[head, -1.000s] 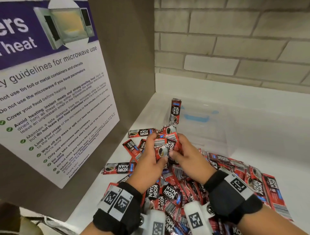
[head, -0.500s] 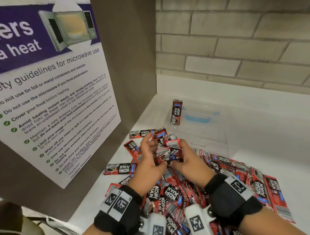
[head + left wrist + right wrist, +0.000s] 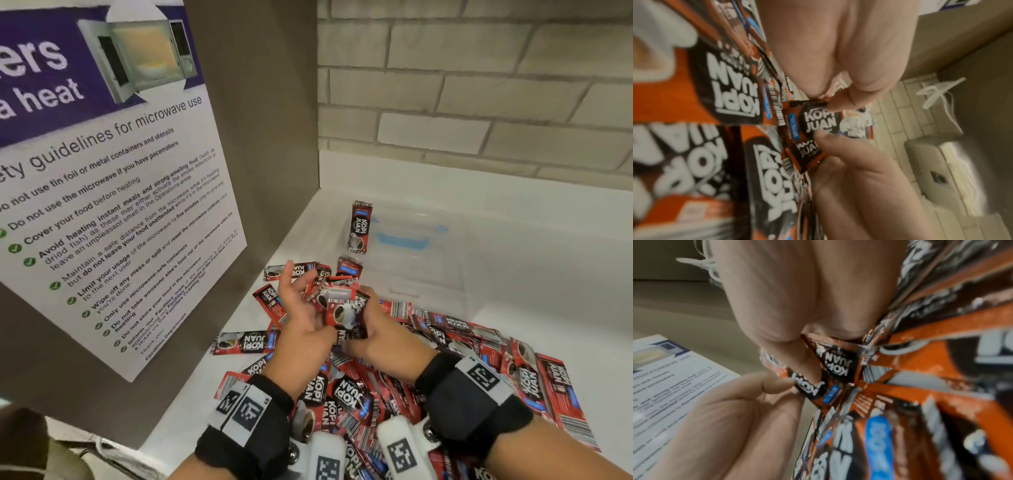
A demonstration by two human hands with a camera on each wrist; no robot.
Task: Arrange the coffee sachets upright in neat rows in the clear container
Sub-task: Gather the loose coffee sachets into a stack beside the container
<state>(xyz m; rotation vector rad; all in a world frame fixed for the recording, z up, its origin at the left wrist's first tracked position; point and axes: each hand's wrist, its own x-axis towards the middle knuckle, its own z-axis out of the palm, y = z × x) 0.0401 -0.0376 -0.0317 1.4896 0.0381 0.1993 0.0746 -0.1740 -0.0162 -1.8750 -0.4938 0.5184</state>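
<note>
Nearest to us, a loose heap of Kopi Juan coffee sachets [image 3: 404, 387] lies flat and criss-crossed on the white table [image 3: 219, 387], under and around both wrists.

Just above the heap, the right hand [image 3: 380, 329] grips a small bundle of sachets [image 3: 342, 310]: in the right wrist view its thumb presses across their printed faces. The bundle's long axis stands roughly upright, cup picture facing us.

The left hand [image 3: 301, 318] meets the bundle from the left. Its thumb and one fingertip touch the sachet faces in the left wrist view, while the other fingers are spread and relaxed (we judge it to be squaring the bundle, not carrying it).

Beyond the hands, ahead and slightly right, sits the clear container [image 3: 421, 274]. One sachet [image 3: 359, 226] stands upright at its far left corner. The right hand holds the load and is nearer, so we judge the next move to be a forward carry.
</note>
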